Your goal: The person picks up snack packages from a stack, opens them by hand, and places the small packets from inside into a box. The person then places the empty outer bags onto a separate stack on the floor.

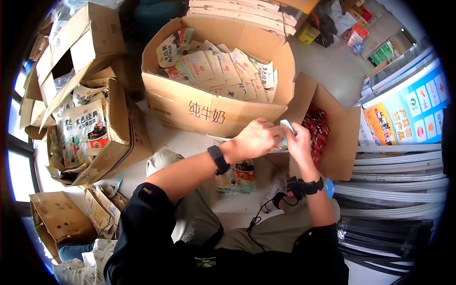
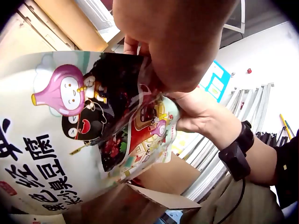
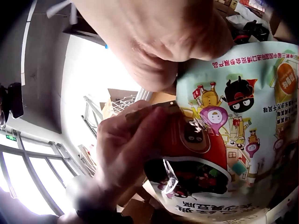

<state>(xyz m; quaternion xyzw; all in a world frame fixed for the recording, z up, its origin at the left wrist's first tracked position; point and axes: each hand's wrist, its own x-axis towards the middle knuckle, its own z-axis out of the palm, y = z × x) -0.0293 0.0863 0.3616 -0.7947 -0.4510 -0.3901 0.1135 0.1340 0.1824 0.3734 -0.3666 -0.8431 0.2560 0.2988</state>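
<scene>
- Pale green and white printed pouch [image 3: 233, 126], held between the two hands, near the front wall of the big carton [image 1: 213, 107]; cartoon figures and a dark food picture on its face.
- Left hand [image 1: 256, 137]: thumb and fingers closed on the pouch's edge, pinching it; seen best from the right wrist. Dark band [image 1: 218, 159] round that wrist.
- Right hand [image 1: 299, 141]: fingers curled with thumb against the pouch, gripping it at the other side; some fingertips hidden. Small dark camera [image 1: 298, 187] strapped at the wrist.
- Big carton stands beyond the hands, flaps up, large dark characters on its near wall. Inside, a loose heap of pale pouches [image 1: 223, 69], overlapping at many angles.
- More printed pouches [image 1: 236, 179] lie on the floor between the person's legs, below the left forearm; partly covered, number unclear.
- Right of the hands: open brown carton [image 1: 339, 135] with red packets [image 1: 317, 128] inside, partly hidden by its near flap.
- Left side: worn carton [image 1: 114, 147] tilted and packed with pouches of similar print, another opened box [image 1: 95, 35] behind it. Lower left, a smaller carton [image 1: 61, 216].
- Far right: bundled white strips [image 1: 403, 168], curved by the lens, with black ones [image 1: 389, 237] nearer the person; blue and white printed panel [image 1: 408, 111] above them.
</scene>
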